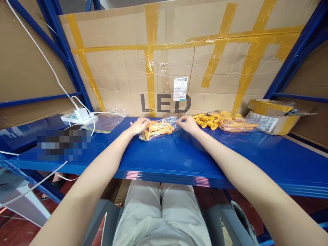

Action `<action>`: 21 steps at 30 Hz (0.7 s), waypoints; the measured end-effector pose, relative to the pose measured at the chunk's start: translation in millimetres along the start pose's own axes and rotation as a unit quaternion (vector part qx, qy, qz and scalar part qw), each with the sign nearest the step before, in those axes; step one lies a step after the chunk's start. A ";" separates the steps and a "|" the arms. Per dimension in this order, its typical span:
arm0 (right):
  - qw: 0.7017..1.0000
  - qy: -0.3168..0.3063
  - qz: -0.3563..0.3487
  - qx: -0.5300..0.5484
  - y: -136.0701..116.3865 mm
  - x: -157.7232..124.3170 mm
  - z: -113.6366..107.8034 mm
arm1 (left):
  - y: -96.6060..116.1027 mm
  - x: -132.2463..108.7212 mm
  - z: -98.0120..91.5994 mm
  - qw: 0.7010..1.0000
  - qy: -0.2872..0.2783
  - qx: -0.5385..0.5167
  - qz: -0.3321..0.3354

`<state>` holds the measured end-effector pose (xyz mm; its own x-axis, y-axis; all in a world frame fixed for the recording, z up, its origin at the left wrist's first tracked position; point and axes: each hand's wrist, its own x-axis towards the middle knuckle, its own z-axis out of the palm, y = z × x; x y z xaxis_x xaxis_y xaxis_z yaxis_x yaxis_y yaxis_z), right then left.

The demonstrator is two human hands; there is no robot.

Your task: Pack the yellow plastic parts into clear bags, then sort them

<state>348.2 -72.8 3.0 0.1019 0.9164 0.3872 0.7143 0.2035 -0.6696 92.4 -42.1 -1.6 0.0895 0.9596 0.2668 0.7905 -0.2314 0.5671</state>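
Note:
A clear plastic bag (167, 120) holding several orange-yellow plastic pieces (161, 128) lies flat on the blue shelf surface. My left hand (139, 125) is at the bag's left end, its fingers bent over the edge and gripping it. At the other end, my right hand (189, 125) pinches the bag's clear film between thumb and fingertips. Just right of that hand sits a pile of loose yellow, flared-end plastic pieces (208, 120). Beside the pile, more orange pieces lie in a clear bag (238, 125).
An opened cardboard box (274, 118) stands at the right. A power strip with a white plug (82, 115), cables and a blurred dark object (64, 141) occupy the left. Near them is a flat clear bag (110, 123). A big taped carton (123, 75) marked LED walls off the back.

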 end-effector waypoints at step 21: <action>0.980 0.053 0.014 -0.189 18.7 8.1 -2.7 | 3.2 -2.6 -5.7 0.996 0.031 -0.021 0.080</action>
<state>364.2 -62.6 -4.6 0.1819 0.8743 0.4500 0.9140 0.0184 -0.4053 91.2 -46.2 4.0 0.1738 0.8980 0.4042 0.7422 -0.3892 0.5455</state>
